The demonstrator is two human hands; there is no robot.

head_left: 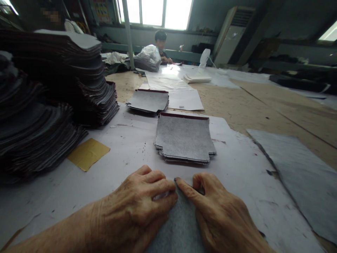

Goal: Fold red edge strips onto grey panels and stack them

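Note:
A grey felt-like sheet [180, 225] lies at the bottom middle, running toward me between my two hands. My left hand [142, 200] has its fingers bent and pressed together along the sheet's left edge. My right hand [218, 203] points its index finger onto the sheet's far tip, with the other fingers curled in at the right edge. The undersides of both hands are hidden. Just beyond them rests a small stack of grey pieces [185, 138] with a dark red strip along its far edge. Behind it, to the left, sits a similar stack [149, 101].
Tall piles of dark sheets [89, 80] stand at the left, near a yellow paper square [88, 154]. A larger grey sheet [297, 172] lies at the right. White paper [118, 140] covers the near table. Across it, a person [163, 52] sits behind a plastic bag [147, 59].

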